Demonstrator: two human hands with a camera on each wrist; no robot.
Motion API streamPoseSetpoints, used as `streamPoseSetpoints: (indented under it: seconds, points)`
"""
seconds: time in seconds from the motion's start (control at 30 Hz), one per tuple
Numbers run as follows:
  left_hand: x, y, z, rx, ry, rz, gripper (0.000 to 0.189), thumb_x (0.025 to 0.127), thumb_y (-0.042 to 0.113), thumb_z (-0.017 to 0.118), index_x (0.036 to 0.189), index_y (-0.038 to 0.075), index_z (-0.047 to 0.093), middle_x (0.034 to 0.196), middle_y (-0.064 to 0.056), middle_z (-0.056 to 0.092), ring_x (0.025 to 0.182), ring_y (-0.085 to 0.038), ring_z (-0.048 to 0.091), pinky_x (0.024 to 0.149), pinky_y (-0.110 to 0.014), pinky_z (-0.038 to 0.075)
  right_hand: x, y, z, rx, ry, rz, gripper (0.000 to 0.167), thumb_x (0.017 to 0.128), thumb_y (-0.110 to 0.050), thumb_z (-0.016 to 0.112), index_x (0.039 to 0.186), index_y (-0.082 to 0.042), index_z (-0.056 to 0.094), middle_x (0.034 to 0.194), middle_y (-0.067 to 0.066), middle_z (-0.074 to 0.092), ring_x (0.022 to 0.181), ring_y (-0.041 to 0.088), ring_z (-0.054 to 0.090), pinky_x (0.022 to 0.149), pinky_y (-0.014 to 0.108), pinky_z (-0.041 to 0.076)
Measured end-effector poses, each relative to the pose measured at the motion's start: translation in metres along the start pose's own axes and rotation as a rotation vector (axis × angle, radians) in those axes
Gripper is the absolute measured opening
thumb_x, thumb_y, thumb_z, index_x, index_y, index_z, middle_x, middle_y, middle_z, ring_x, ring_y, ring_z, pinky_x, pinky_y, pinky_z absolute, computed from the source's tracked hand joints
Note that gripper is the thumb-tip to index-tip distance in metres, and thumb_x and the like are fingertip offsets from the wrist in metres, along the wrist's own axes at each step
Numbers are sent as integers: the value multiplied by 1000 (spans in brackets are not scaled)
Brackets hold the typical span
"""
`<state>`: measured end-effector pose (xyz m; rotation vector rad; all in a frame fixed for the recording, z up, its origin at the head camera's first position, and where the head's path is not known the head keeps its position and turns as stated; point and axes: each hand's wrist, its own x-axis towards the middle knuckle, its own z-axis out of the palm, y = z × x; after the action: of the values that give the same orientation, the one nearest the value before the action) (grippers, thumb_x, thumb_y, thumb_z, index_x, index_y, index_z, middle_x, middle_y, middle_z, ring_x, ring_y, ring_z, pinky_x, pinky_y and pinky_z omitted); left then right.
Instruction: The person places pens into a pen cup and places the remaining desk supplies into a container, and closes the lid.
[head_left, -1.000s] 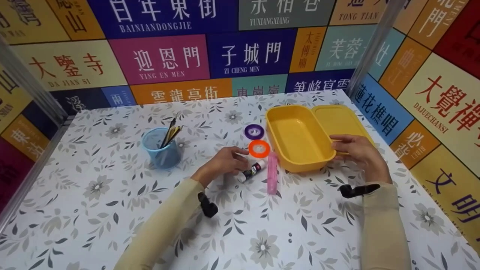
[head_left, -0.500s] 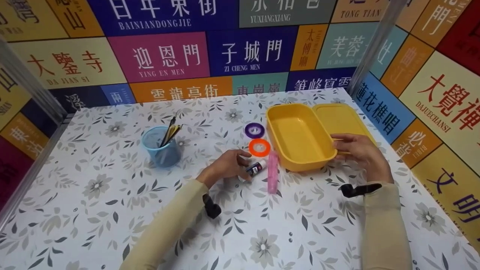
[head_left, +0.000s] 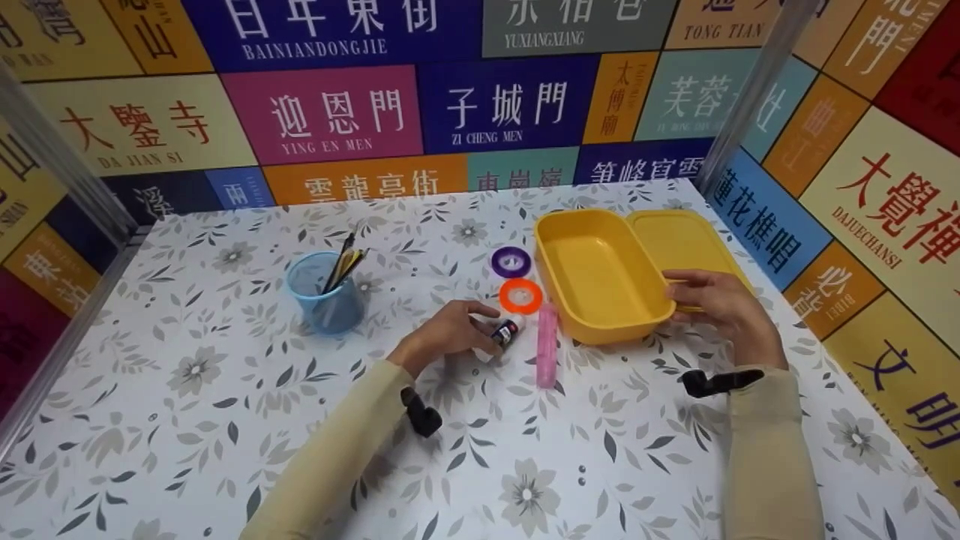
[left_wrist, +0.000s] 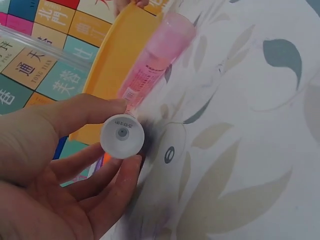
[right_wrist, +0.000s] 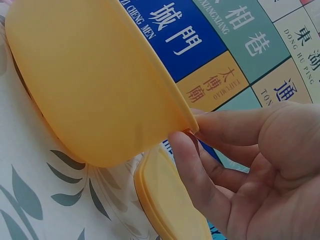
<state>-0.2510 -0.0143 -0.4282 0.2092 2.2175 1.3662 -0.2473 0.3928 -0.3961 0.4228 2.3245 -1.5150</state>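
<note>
A glue stick (head_left: 506, 331), white-ended with a black label, is pinched between the thumb and fingers of my left hand (head_left: 452, 330). In the left wrist view its round white base (left_wrist: 122, 136) faces the camera. Beside it, close to the yellow box, lies a pink translucent tube (head_left: 547, 349). My right hand (head_left: 716, 300) grips the rim of the open yellow box (head_left: 600, 334) at its near right corner. From the right wrist view, thumb and forefinger pinch that edge.
The yellow lid (head_left: 679, 236) lies flat right of the box. A purple ring (head_left: 498, 271) and an orange ring (head_left: 506, 307) sit left of the box. A blue cup (head_left: 330, 311) with pens stands farther left. Lettered panels (head_left: 322, 112) rise behind the table.
The left hand has moved slightly right and taken hold of the glue stick, which is now turned more upright in the head view. The right hand keeps its grip on the box.
</note>
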Motion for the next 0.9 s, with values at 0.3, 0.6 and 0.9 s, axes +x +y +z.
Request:
streamPoseSetpoints:
  seconds: [0.3, 0.6, 0.9]
  points:
    - [-1, -6, 0, -69, 11, -114, 58, 74, 15, 86, 129, 21, 67, 118, -5, 70, 87, -17, 65, 75, -26, 57, 0, 0, 1, 1, 18, 26, 68, 95, -41, 66, 154, -22, 40, 154, 6, 43, 115, 19, 64, 105, 30, 52]
    - [-1, -4, 3, -342, -52, -120, 62, 79, 6, 81, 137, 12, 59, 117, -10, 71, 83, -17, 69, 76, -31, 62, 1, -1, 0, 4, 17, 9, 63, 96, -38, 66, 152, -21, 44, 150, 6, 48, 109, 15, 66, 99, 26, 56]
    - [8, 26, 10, -450, -81, -111, 64, 85, 3, 76, 142, 16, 52, 123, -13, 69, 93, -21, 68, 98, -42, 57, 0, 0, -2, 6, 15, -16, 60, 97, -34, 65, 151, -16, 45, 141, 5, 55, 100, 11, 67, 97, 28, 57]
